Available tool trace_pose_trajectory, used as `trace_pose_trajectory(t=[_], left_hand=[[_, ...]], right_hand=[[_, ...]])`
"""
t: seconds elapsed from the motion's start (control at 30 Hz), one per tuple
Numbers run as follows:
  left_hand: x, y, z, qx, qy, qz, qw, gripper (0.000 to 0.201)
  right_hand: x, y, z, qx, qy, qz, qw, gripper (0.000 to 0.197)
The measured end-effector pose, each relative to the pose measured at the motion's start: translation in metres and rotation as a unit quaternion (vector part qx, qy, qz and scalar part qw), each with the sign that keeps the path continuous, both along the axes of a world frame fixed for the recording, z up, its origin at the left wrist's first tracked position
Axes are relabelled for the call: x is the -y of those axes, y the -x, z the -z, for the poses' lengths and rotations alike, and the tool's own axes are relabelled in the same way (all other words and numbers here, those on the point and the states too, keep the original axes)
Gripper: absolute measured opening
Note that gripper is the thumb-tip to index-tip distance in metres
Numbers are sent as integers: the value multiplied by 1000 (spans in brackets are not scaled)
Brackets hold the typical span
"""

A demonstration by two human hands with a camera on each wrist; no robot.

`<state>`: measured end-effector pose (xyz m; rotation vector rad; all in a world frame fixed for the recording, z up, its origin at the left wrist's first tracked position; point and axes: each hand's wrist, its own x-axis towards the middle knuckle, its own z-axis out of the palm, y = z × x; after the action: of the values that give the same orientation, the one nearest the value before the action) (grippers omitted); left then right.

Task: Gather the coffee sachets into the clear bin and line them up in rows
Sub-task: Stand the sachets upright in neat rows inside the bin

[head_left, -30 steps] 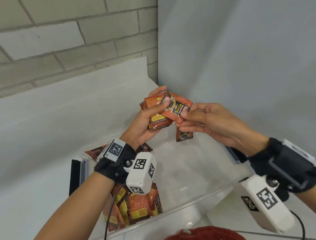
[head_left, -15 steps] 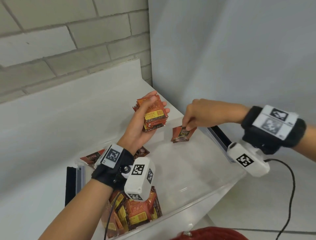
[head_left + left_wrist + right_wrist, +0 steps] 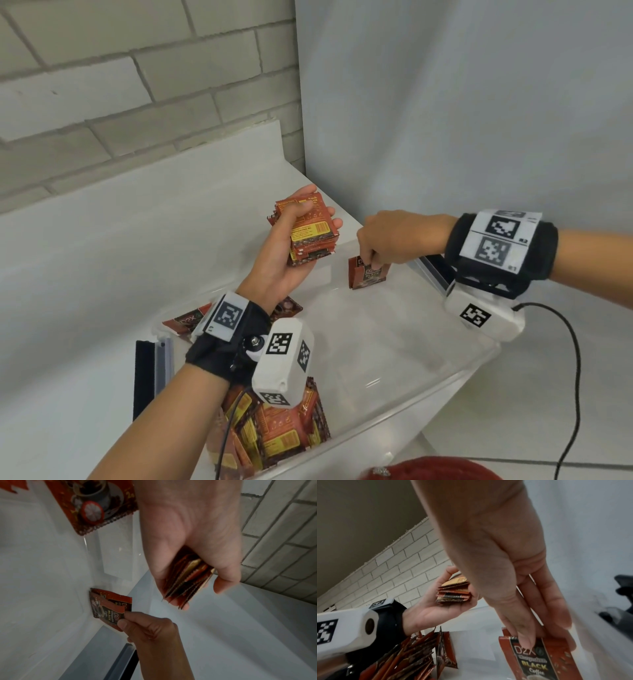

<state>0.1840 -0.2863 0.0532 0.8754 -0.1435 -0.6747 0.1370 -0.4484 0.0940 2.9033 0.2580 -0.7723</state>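
- The left hand (image 3: 289, 253) is raised palm up, forearm reaching in from the lower left, fingers and thumb curled in a grip round a stack of sachets (image 3: 312, 236).
- The right hand (image 3: 394, 240) reaches in from the right, knuckles up, fingers pointing down, fingertips (image 3: 524, 641) pinching the top edge of an upright sachet (image 3: 368, 275).

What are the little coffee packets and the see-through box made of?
The coffee sachets look like thin printed foil or plastic film: glossy, with zigzag crimped edges in the left wrist view. The clear bin looks like hard transparent plastic: smooth, with shiny glints, and the white surface shows through. The exact material cannot be told.
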Motion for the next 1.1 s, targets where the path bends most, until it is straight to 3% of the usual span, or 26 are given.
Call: trace_pose_trajectory(t=[0.27,0.57,0.8,0.9,1.0,1.1], left_hand=[[-1,0,1,-7,8,-7,1000,27],[0,1,0,10,-10,-3,1000,30],[0,2,0,24,-13,3,1000,50],[0,2,-1,27,-5,12,1000,49],[0,2,-1,33,9,26,999,45],[0,3,0,36,23,41,998,43]], right_hand=[[2,0,2,0,-22,20,1000,24],[5,3,-7,56,-48,31,997,15],[14,6,-22,71,-119,89,986,18],[19,10,-37,38,-274,174,945,22],[17,18,-46,-23,-444,247,861,34],[9,25,-37,-13,-491,272,827,35]])
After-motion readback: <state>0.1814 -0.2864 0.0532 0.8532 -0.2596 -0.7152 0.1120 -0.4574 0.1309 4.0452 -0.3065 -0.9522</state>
